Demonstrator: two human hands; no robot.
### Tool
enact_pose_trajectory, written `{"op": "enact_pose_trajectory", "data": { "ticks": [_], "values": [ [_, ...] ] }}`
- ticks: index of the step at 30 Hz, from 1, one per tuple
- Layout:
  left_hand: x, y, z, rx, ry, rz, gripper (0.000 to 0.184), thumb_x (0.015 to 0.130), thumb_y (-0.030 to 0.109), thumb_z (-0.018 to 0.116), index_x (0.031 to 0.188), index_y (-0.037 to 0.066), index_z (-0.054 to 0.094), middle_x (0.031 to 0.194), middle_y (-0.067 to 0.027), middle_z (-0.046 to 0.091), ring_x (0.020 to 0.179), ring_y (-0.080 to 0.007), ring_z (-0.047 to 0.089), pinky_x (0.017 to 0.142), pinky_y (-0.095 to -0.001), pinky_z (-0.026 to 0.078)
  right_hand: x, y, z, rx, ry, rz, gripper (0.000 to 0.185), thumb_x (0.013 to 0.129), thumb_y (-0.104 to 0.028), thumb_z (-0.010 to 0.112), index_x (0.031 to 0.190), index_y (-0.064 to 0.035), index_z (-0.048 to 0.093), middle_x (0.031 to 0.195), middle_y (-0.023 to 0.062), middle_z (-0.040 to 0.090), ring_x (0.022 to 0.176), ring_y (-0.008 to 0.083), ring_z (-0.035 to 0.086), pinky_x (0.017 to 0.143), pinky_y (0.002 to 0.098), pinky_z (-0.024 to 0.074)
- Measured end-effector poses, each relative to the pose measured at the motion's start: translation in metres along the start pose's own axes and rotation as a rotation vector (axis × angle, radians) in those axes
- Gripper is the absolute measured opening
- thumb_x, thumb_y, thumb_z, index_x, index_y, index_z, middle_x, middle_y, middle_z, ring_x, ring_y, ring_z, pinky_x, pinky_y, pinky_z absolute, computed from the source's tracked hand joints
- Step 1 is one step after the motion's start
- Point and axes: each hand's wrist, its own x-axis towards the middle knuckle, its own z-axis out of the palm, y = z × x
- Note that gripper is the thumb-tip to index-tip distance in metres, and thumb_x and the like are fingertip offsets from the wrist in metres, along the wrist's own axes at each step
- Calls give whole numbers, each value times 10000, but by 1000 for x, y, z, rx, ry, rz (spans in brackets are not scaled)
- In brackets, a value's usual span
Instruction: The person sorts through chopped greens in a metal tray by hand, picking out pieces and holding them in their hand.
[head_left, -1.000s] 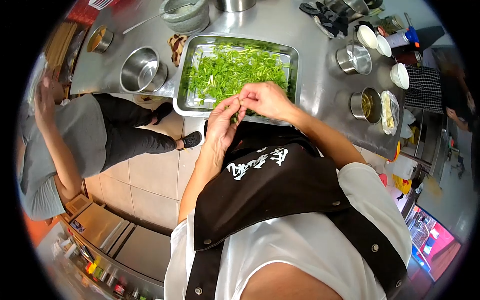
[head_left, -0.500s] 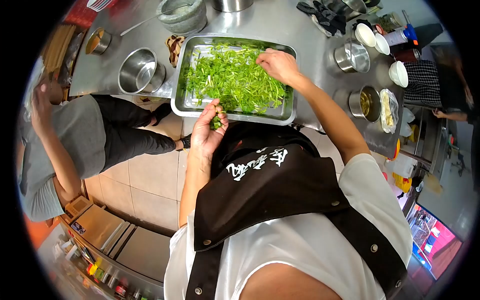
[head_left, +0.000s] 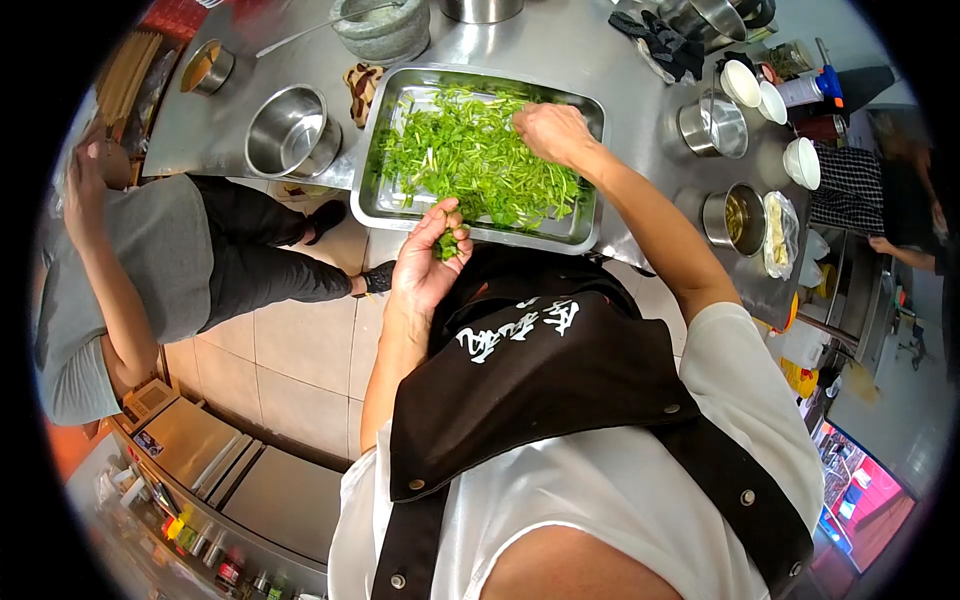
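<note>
A rectangular metal tray (head_left: 362, 190) holds a loose layer of chopped leafy greens (head_left: 470, 165), bright green leaves mixed with cut stems. My left hand (head_left: 422, 265) is palm up at the tray's near edge, its fingers curled around a small bunch of green leaves (head_left: 446, 247). Over the right part of the tray is my right hand (head_left: 558, 133), back up, with its fingers bent together and the tips down at the greens. Whether any strands are between those fingertips is hidden.
Left of the tray stand a steel pot (head_left: 293, 133) and a patterned cloth (head_left: 362, 92); behind is a stone mortar (head_left: 382, 35). Steel pots (head_left: 735, 218), white bowls (head_left: 801, 163) and black gloves (head_left: 662, 45) lie right. Another person (head_left: 130, 260) is close on the left.
The whole view has shifted slightly, so the tray and table appear a little further right. Both hands stay at the tray, the left still around its leaves; neither has moved much.
</note>
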Motion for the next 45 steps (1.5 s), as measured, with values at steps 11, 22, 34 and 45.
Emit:
{"op": "enact_pose_trajectory", "data": {
  "ticks": [11,22,34,45],
  "values": [
    [4,-2,-5,-154,-66,-65,207,889,155,584,1045,31,529,770,-30,488,721,-159,480,657,-276,429,-22,16,-18,1358,-204,479,100,809,-114,614,898,-69,623,860,44,665,697,92,579,542,234,428],
    [6,-7,5,0,-106,-17,160,873,72,590,1028,35,574,909,-68,595,750,-131,515,668,-260,442,-38,3,-20,1715,-204,384,203,813,-50,637,1013,-52,602,944,81,660,757,72,599,545,168,419],
    [10,-9,13,134,-7,-29,244,870,59,583,1110,25,552,886,-39,570,728,-128,494,681,-262,429,-45,-12,-35,1496,-185,246,356,795,-31,657,1141,-32,571,874,48,671,781,78,605,662,209,454],
    [14,-22,35,443,87,53,137,837,121,668,926,48,594,793,-20,601,654,-75,509,576,-197,410,-59,-63,-52,1073,-205,-29,392,748,-31,647,1123,-94,552,719,26,637,673,118,609,651,263,479]
  ]
}}
